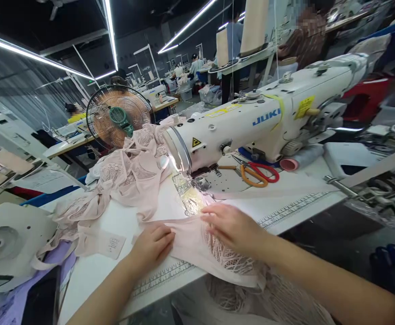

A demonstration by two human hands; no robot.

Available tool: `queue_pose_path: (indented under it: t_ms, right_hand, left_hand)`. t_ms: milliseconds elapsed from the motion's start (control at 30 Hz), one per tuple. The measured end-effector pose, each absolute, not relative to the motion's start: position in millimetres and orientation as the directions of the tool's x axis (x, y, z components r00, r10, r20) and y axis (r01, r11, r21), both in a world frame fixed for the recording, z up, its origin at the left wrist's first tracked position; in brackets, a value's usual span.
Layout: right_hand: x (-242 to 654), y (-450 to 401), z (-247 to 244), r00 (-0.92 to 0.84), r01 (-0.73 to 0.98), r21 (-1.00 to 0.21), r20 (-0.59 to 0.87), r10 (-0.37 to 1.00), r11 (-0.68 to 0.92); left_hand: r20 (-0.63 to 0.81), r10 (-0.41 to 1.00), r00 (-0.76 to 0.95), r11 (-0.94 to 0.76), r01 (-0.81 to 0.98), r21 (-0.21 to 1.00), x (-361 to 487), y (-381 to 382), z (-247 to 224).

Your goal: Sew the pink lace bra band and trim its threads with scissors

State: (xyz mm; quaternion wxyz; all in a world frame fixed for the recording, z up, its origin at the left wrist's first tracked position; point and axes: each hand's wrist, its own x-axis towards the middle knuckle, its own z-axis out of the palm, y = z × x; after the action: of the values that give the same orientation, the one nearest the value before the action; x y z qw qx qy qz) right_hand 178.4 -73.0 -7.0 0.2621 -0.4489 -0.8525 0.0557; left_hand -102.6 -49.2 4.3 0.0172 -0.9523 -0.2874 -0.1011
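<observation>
A pale pink bra [189,239] with lace cups lies across the front of the sewing table, its lower part hanging over the edge. My left hand [153,243] grips the smooth band at its left, fingers curled and thumb against the cloth. Further right, my right hand [233,228] pinches the upper edge beside the lace cup, close to the metal plate [191,201] of the sewing machine [218,140]. A pale strip of elastic [272,194] runs in from the right toward the machine's needle area. The machine head hides the needle.
Scissors with red and orange handles [258,175] lie under the machine arm. More joined bras [130,176] heap up behind and left. A thread cone [302,157] rests at right, a phone [42,298] at lower left. A large fan [119,115] stands beyond; other people sit farther back.
</observation>
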Motion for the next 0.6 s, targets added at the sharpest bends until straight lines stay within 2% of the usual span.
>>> queue_pose_path:
  t_ms: [33, 100, 167, 300, 433, 500, 600]
  right_hand:
    - [195, -63, -4, -0.381, 0.789, -0.331, 0.397, 0.835, 0.517]
    - [230, -38, 0, -0.162, 0.931, -0.261, 0.327, 0.931, 0.254]
    - [261, -12, 2, -0.046, 0.976, -0.191, 0.284, 0.958, 0.104]
    - [293, 17, -4, -0.097, 0.991, -0.068, 0.241, 0.966, 0.117]
    - [289, 23, -13, -0.098, 0.995, 0.014, 0.254, 0.962, 0.097]
    - [284, 28, -18, -0.06, 0.998, 0.031, 0.261, 0.963, 0.054]
    - [281, 41, -27, 0.028, 0.999, 0.028, 0.25, 0.968, -0.036]
  left_hand:
    - [0.185, 0.552, 0.813, -0.83, 0.557, 0.033, -103, -49, 3]
    - [0.148, 0.564, 0.812, -0.825, 0.561, 0.064, -103, -46, 3]
    - [0.137, 0.588, 0.797, -0.809, 0.581, 0.091, -103, -44, 4]
    - [0.129, 0.7, 0.703, -0.713, 0.698, 0.068, -110, -46, 5]
    - [-0.086, 0.826, 0.557, -0.56, 0.828, -0.021, -112, -55, 10]
    - [-0.205, 0.86, 0.467, -0.487, 0.872, -0.054, -109, -59, 17]
    - [-0.3, 0.878, 0.372, -0.413, 0.907, -0.085, -104, -61, 27]
